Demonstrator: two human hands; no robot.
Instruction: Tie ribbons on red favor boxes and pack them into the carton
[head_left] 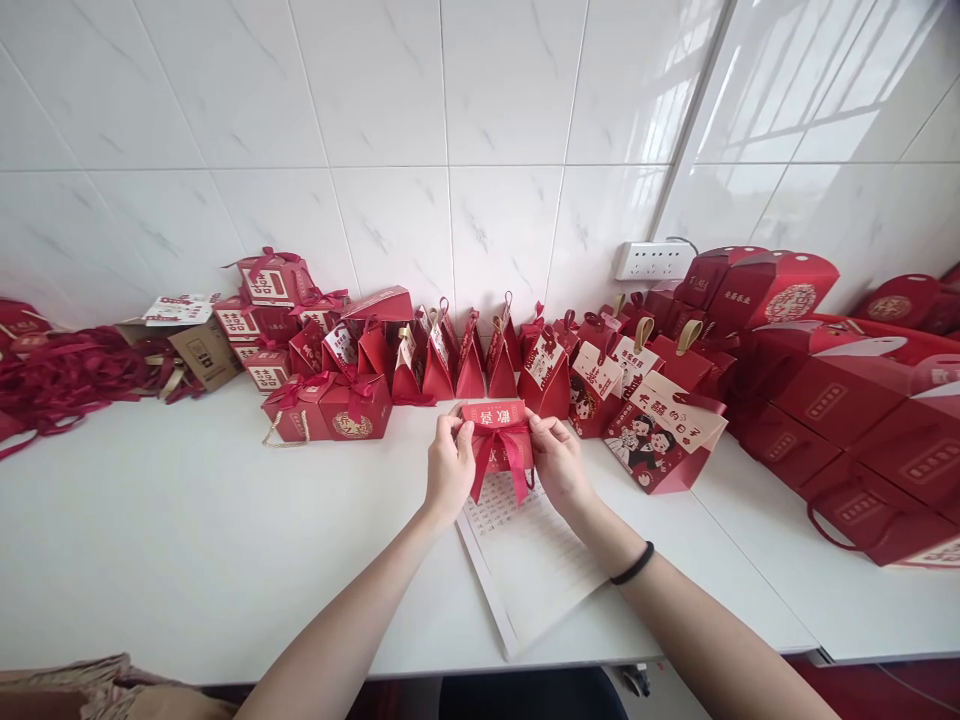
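Observation:
I hold a small red gift box [496,419] with gold characters above the white table [187,540]. A dark red ribbon [501,455] is tied across its front in a bow, its tails hanging down. My left hand [448,470] pinches the bow's left loop at the box's left side. My right hand [556,462] pinches the right loop at the right side; a black band circles that wrist. A printed white sheet of paper [525,560] lies on the table right under the box.
Several finished red gift boxes with ribbons [480,365] stand in a row along the tiled wall. Larger red bags [847,400] are piled at the right, loose red ribbons [67,375] and a cardboard box [206,350] at the left. A white power strip [654,260] hangs on the wall.

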